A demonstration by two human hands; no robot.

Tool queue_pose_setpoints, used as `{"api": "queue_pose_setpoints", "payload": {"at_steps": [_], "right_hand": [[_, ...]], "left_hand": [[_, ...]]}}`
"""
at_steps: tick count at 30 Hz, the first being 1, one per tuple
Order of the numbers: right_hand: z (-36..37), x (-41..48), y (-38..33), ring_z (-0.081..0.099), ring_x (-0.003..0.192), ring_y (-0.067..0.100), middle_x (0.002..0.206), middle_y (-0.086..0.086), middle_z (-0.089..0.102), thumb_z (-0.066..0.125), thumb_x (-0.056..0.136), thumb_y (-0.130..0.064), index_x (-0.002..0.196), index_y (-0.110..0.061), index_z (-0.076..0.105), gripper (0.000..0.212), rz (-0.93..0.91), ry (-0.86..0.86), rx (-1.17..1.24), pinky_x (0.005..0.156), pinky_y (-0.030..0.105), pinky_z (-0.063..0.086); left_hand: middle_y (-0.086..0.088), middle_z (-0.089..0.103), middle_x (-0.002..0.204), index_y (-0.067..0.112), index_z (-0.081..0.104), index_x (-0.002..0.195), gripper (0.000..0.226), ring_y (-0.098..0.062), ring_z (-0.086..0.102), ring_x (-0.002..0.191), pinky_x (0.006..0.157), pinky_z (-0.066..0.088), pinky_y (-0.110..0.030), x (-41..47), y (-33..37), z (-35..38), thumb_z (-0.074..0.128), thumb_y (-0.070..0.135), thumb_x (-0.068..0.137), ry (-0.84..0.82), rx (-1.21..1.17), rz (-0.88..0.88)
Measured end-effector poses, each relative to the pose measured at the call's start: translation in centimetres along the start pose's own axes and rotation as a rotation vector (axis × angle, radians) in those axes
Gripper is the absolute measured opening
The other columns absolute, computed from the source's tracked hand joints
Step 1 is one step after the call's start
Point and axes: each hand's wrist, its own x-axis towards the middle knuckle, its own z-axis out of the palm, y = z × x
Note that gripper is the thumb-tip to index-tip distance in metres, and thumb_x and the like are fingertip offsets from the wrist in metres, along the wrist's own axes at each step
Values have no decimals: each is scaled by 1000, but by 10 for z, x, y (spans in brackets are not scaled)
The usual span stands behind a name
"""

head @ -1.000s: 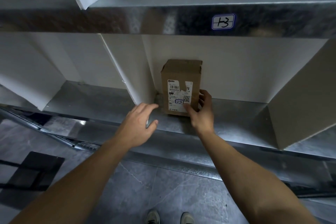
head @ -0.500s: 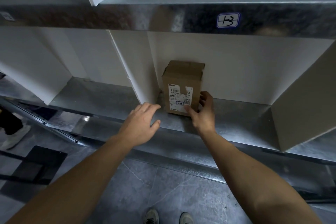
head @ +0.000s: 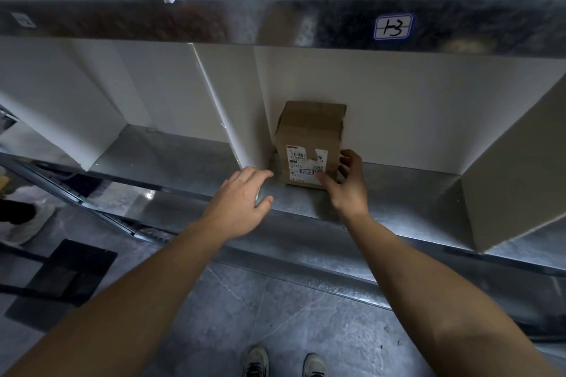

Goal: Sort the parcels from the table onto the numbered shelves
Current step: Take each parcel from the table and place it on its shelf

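**Placement.** A brown cardboard parcel (head: 309, 138) is found upright on the metal shelf (head: 398, 193), directly ahead of the right hand (head: 349, 193) and just beyond the left hand (head: 242, 202). It is set into the compartment's corner. Its left side is close against the white divider (head: 232, 119) that rises beyond the left fingers (head: 257, 174), and its back is turned toward the rear wall. This placement is judged deliberate: the box is braced on two sides and its shipping label (head: 306, 167) is kept facing outward for reading.

**Hands.** The right fingers (head: 349, 156) are loosely curled and spread, just beside the parcel's right face, with a gap visible. The thumb lies across the lower front corner, though contact cannot be confirmed from this angle. Nothing is gripped. The left fingers are extended and relaxed over the shelf's front edge, and nothing is held. A release is judged to be in hand.

**Surroundings.** The shelf surface is bright, reflective sheet metal. On the rail (head: 183, 18) above the fingers a blue-bordered handwritten tag (head: 393, 26) is fixed. Below the forearms a grey tiled floor (head: 275, 309) and a pair of shoes (head: 255, 361) are seen.
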Motion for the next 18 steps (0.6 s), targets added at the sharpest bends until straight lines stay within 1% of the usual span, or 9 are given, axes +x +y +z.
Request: {"api": "queue_pose_setpoints", "payload": {"at_steps": [1,2,5,8,11,14,18], "right_hand": [[-1,-1,-1,53,117,11,124,-9,52,80,84,-18,127,-33,40,61,10,-5,-8,96,24,47],[-2,-2,-1,53,118,12,127,-8,52,80,84,-19,130,-30,41,62,22,-10,-19,97,24,46],[-7,-6,-4,50,130,20,143,0,49,82,82,-31,142,-26,38,74,42,-8,-100,106,36,45],[-16,-13,-8,46,133,24,147,6,46,82,82,-30,145,-23,38,77,64,22,-182,103,34,41],[-23,-30,-11,48,133,28,145,9,49,79,85,-31,144,-18,42,71,72,40,-295,107,38,41],[-23,-52,-19,48,131,32,142,13,50,69,93,-36,142,-14,46,59,85,2,-468,106,40,40],[-13,-89,-37,49,124,36,136,14,51,57,98,-40,136,-13,49,47,-44,-68,-779,101,46,46]], "left_hand": [[1,47,139,22,43,142,50,-20,43,126,105,37,-39,0,1,0,53,34,95,2,-6,-1],[1,47,139,23,43,142,50,-20,42,126,106,37,-39,-1,2,0,53,35,95,0,-15,-5],[4,45,139,25,41,142,50,-17,41,127,107,36,-38,-6,5,1,52,36,95,-3,-30,-2],[5,43,141,26,39,143,50,-16,40,128,108,36,-39,-14,7,-1,51,38,96,-4,-38,-1],[4,42,142,25,38,144,51,-18,40,128,107,36,-40,-23,8,-6,50,38,97,-5,-33,-1],[1,43,141,24,39,143,50,-20,41,126,105,36,-39,-33,5,-14,50,36,97,11,6,-10],[-2,44,141,23,38,144,50,-24,41,126,102,34,-39,-56,-5,-26,48,35,97,56,90,-9]]}}
